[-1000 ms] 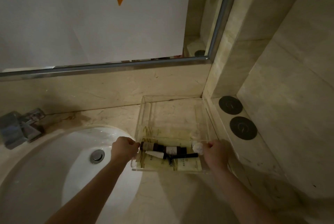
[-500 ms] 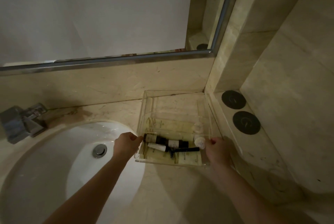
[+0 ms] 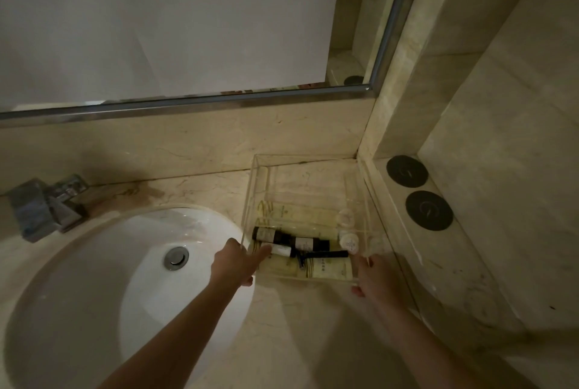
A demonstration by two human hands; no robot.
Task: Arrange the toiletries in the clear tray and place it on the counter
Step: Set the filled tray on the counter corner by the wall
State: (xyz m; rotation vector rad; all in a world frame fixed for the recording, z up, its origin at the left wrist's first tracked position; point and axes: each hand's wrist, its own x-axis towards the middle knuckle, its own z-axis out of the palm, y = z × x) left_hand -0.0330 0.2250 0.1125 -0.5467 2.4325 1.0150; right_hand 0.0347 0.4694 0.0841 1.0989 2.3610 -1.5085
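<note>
Head view: a rectangular clear acrylic tray (image 3: 308, 175) sits in the back right corner of the beige marble counter (image 3: 200, 191), between the white oval sink (image 3: 103, 288) and a raised ledge with two black round discs (image 3: 418, 191).
Tray contents: two dark brown small bottles (image 3: 288, 238) lying end to end, a white tube (image 3: 280, 251), a black razor-like stick (image 3: 326, 254), pale yellow sachets (image 3: 326, 269) and a white round cap (image 3: 348, 243), all bunched toward the near end.
Left hand (image 3: 232, 263): fingers curled around the tray's near left wall, thumb side on the rim.
Right hand (image 3: 374, 279): blurred; fingers wrapped on the near right corner, gripping the wall as far as can be told.
Handling: the tray looks stiff and light, but smooth-walled and likely slippery; acrylic may crack or scratch if knocked against the marble.
Load: loose items would likely roll or slide if it tips, so keep it level.
Where to hold: opposite side walls, thumbs over the rims, as both hands now do.
Progress: the tray appears to rest on the counter, the toiletries already inside.
</note>
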